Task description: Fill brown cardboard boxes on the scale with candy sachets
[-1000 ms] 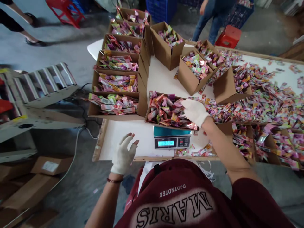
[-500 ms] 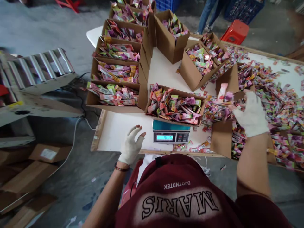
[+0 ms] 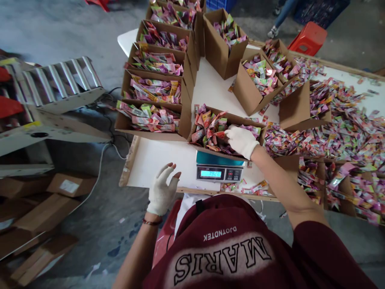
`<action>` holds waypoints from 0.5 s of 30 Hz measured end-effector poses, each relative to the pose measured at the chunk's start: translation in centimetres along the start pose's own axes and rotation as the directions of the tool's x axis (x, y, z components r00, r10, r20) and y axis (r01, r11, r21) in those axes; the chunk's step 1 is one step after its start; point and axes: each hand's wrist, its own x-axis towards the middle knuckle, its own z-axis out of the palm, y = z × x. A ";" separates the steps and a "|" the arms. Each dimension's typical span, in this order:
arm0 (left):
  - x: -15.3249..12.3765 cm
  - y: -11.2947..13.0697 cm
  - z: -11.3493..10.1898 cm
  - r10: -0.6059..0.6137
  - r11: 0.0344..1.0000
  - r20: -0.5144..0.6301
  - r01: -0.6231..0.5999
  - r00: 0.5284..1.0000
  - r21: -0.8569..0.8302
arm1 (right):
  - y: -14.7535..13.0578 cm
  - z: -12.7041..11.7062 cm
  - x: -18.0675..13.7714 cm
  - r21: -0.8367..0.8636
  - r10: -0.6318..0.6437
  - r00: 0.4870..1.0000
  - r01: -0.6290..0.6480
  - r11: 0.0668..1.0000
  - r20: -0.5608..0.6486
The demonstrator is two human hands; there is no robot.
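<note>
Maroon shirt (image 3: pixel 237 218), white knit gloves (image 3: pixel 162 193)

On the dark red shirt (image 3: pixel 228 224) we read "DJOTNDTEK" and, larger, "MARIS", both upside down. The lit display (image 3: pixel 211 174) seems to show 1920, though blurred; print on the packets (image 3: pixel 207 127) is too small for us.

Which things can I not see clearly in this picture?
In the head view:
What the right hand holds, if anything: hidden by the hand itself.
Most of the scale pan: covered by the box.
Most of another person: cut off by the top edge.
Print on loose packets: too small.
</note>
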 end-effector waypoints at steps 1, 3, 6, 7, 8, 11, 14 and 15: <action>-0.1 -0.1 0.0 0.000 1.000 -0.009 0.000 1.000 0.000 | 0.3 0.0 0.0 0.028 -0.017 0.999 0.018 0.999 -0.036; -0.1 -0.2 0.0 -0.002 1.000 -0.020 0.002 1.000 -0.001 | 1.2 -0.5 -0.9 0.127 -0.053 0.984 0.075 0.989 -0.169; 0.3 0.1 0.1 0.005 1.000 -0.012 -0.005 1.000 -0.002 | 2.8 -1.8 -3.8 0.294 -0.026 0.898 0.171 0.940 -0.438; 0.6 0.3 0.1 0.012 1.000 -0.007 -0.012 1.000 -0.004 | 3.4 -2.3 -5.2 0.332 0.014 0.854 0.187 0.925 -0.521; 0.9 0.6 0.0 0.021 1.000 -0.004 -0.021 1.000 -0.007 | 4.2 -2.8 -6.7 0.353 0.066 0.805 0.183 0.917 -0.590; 2.1 1.6 -0.3 0.071 0.997 -0.014 -0.071 0.997 -0.005 | 7.1 -3.6 -11.5 0.354 0.244 0.667 0.032 0.935 -0.704; 3.9 3.1 -1.4 0.156 0.988 -0.063 -0.156 0.986 0.007 | 10.4 -3.0 -15.6 0.302 0.361 0.560 -0.199 0.932 -0.746; 4.6 3.7 -1.9 0.187 0.982 -0.082 -0.187 0.979 0.012 | 11.4 -2.5 -16.5 0.283 0.381 0.538 -0.258 0.924 -0.752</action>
